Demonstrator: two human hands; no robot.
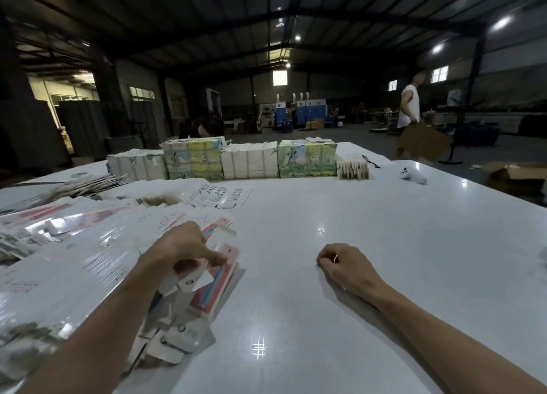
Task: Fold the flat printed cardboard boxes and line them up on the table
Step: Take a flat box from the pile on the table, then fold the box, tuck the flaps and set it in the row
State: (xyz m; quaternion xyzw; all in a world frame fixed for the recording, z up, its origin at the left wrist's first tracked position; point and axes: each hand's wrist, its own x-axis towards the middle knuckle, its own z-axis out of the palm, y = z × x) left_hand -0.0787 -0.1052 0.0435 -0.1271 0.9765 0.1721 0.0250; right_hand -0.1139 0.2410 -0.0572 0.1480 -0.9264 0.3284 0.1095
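At about eight o'clock the left hand (183, 247) pinches the top flat printed box blank (217, 271) at the right edge of a sprawling heap of flat blanks (97, 245), which fills the white table (370, 260) out to its left rim. The right hand (340, 265) rests curled into a loose fist on bare tabletop at four o'clock, with clear surface all around it. At twelve o'clock a row of bundled box stacks (251, 163) lines the far side, a white glove (413, 174) lying near the right edge.
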